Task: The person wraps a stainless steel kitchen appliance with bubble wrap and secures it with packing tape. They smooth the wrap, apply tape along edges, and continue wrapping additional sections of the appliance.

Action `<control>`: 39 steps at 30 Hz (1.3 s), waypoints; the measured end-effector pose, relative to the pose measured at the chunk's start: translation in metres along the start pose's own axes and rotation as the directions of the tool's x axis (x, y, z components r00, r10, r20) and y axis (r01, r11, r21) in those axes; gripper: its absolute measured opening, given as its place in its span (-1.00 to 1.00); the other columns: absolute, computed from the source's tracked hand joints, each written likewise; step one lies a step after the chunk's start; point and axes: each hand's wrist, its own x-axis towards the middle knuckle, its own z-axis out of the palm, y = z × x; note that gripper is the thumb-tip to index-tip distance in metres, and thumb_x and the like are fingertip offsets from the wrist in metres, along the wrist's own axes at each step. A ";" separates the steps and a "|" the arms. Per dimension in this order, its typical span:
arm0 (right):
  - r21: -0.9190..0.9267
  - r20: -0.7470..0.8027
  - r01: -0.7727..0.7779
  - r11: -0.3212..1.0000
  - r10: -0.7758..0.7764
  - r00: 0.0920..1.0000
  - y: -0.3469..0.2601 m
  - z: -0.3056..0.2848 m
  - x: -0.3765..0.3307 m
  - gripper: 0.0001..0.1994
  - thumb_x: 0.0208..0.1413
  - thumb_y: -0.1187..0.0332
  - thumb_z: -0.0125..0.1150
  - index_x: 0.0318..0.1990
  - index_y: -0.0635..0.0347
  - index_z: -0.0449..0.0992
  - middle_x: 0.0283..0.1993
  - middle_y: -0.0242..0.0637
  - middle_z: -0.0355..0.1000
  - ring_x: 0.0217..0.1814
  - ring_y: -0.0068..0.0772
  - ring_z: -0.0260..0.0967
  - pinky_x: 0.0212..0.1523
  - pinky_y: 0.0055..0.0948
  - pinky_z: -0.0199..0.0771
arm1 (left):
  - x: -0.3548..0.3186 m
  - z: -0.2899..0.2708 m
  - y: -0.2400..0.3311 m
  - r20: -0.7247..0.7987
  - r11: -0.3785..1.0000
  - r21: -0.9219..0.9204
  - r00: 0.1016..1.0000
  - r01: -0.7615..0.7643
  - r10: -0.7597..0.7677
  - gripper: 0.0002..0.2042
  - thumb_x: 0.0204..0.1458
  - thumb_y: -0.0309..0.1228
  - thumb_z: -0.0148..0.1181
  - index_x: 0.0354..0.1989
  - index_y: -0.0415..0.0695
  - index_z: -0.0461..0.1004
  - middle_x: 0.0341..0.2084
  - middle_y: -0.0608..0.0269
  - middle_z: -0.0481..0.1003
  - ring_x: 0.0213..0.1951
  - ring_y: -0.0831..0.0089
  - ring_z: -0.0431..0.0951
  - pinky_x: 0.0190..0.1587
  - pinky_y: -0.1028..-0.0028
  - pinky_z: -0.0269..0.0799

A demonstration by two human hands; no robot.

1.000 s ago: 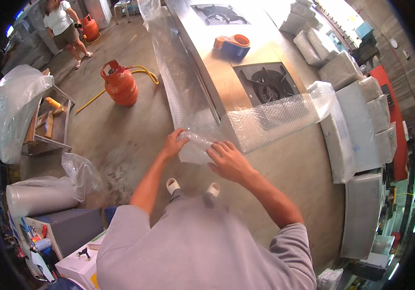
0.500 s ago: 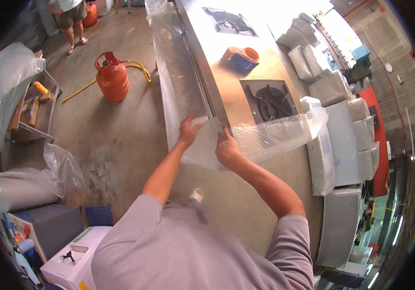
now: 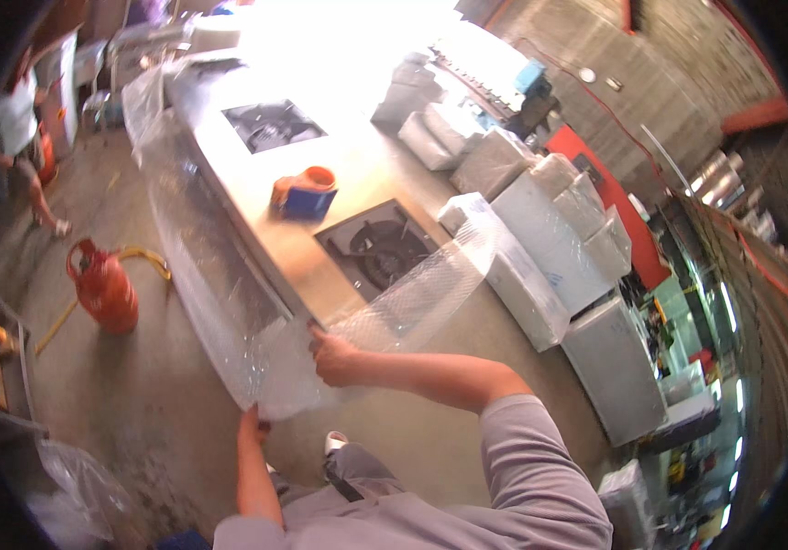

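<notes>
A long metal stove counter (image 3: 288,243) with two black burners, the near one (image 3: 380,252) and the far one (image 3: 270,124), stands before me. Clear bubble wrap (image 3: 430,298) hangs down its left side and runs across its near end. At the near corner, my right hand (image 3: 331,357) is closed, pressing the wrap against the metal edge. Lower and to the left, my left hand (image 3: 254,423) grips the wrap's bottom edge, its fingers partly hidden. On the counter between the burners sits an orange and blue tape dispenser (image 3: 307,194).
An orange gas cylinder (image 3: 108,291) with a yellow hose stands on the floor at left. Wrapped boxes (image 3: 554,243) line the right side, beside a red panel (image 3: 609,206). A person (image 3: 22,137) stands at far left. Crumpled plastic (image 3: 82,486) lies at lower left.
My view has swung to the right. My left hand has moved down from the counter's side to the wrap's lower edge; my right hand stays at the corner.
</notes>
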 end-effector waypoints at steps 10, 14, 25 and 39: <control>-0.050 0.048 0.216 0.975 -0.214 0.976 0.025 -0.004 0.030 -0.63 0.25 0.06 0.18 0.10 -0.06 0.70 0.30 -0.31 0.53 0.44 -0.18 0.32 0.47 0.30 -0.06 | -0.119 0.043 -0.010 -0.338 0.831 0.500 0.829 -0.243 0.446 -0.59 0.24 -0.20 0.22 -0.22 -0.45 0.54 -0.53 0.08 0.54 -0.64 0.27 0.54 -0.54 0.26 0.44; -0.056 -0.009 0.369 0.928 -0.370 0.929 0.045 -0.004 0.043 -0.60 0.21 0.05 0.23 0.14 -0.12 0.69 0.28 -0.26 0.54 0.39 -0.11 0.38 0.41 0.26 0.04 | -0.128 0.071 -0.009 -0.458 0.893 0.404 0.800 -0.201 0.387 -0.64 0.29 -0.21 0.14 -0.30 -0.35 0.54 -0.58 0.18 0.49 -0.66 0.37 0.46 -0.56 0.31 0.33; 0.170 -0.056 0.584 0.793 -0.584 0.810 0.078 0.008 0.067 -0.39 0.16 -0.33 0.14 -0.15 0.03 0.77 -0.06 -0.19 0.68 0.08 -0.07 0.58 0.20 -0.03 0.45 | -0.235 0.203 -0.017 -0.311 0.646 0.698 0.681 -0.311 0.663 -0.68 0.27 -0.22 0.19 -0.26 -0.31 0.59 -0.48 -0.03 0.60 -0.42 0.17 0.60 -0.29 0.19 0.48; 0.113 0.073 0.509 0.853 -0.518 0.852 0.093 -0.036 0.023 -0.27 0.27 -0.35 -0.03 -0.07 0.20 0.74 0.01 -0.07 0.65 0.17 0.01 0.54 0.32 -0.01 0.28 | -0.236 0.249 0.009 -0.609 0.669 0.742 0.459 0.042 0.647 -0.48 0.22 -0.07 0.13 -0.45 -0.40 0.62 -0.47 -0.24 0.63 -0.34 -0.19 0.66 -0.16 0.04 0.56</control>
